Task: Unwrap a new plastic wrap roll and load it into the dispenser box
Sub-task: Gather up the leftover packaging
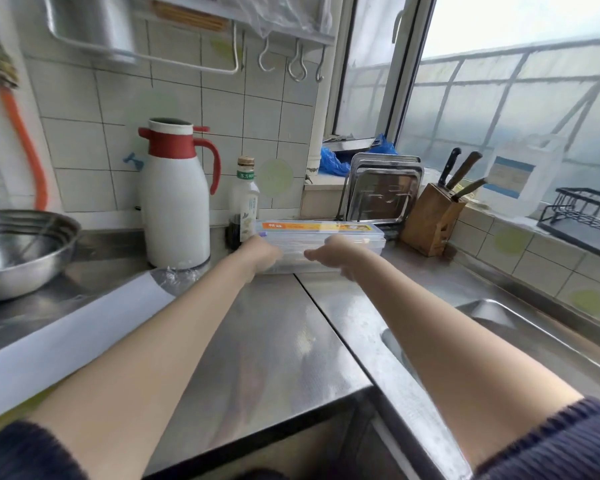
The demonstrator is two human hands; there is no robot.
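At the back of the steel counter (278,341), just in front of the tiled wall, lies the clear plastic dispenser box (347,237) with its orange label strip on top, and both arms reach out to it: the left hand (262,252) is on its left part and the right hand (329,252) on its front middle, though motion blur hides whether the fingers grasp the box or merely rest against it. Well to the left, the new plastic wrap roll (73,327) lies slantwise on the counter, its far end, with crinkled film, near the base of the white and red thermos jug (175,199); a steel bowl (18,251) sits further left, a bottle (246,199) stands just behind the box's left end, and a wooden knife block (430,220) stands to its right.
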